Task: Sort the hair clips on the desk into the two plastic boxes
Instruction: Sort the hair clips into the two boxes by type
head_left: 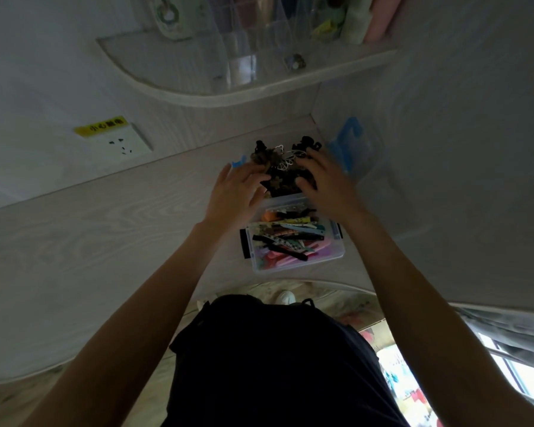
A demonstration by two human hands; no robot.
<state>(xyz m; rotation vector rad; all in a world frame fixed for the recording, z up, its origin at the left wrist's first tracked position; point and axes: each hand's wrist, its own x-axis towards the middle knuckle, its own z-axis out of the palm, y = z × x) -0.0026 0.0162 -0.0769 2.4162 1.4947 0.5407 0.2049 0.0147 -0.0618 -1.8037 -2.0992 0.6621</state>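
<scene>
A clear plastic box [336,252] with black latches sits near the desk's front edge, full of several flat colourful hair clips [287,238]. Behind it stands a second box, mostly hidden, with a blue latch [238,163] showing at its left; it is heaped with dark claw clips and scrunchies [282,163]. My left hand [236,192] lies with straight fingers against the left side of that dark heap. My right hand [324,180] rests on the heap's right side, fingers spread and slightly bent over it. Whether either hand pinches a clip is hidden.
A clear lid with blue latches [349,146] leans against the right wall. A wall socket [122,143] with a yellow label sits at the left. A curved shelf [247,84] with a clear organiser hangs above. The pale wooden desk [105,229] stretches left.
</scene>
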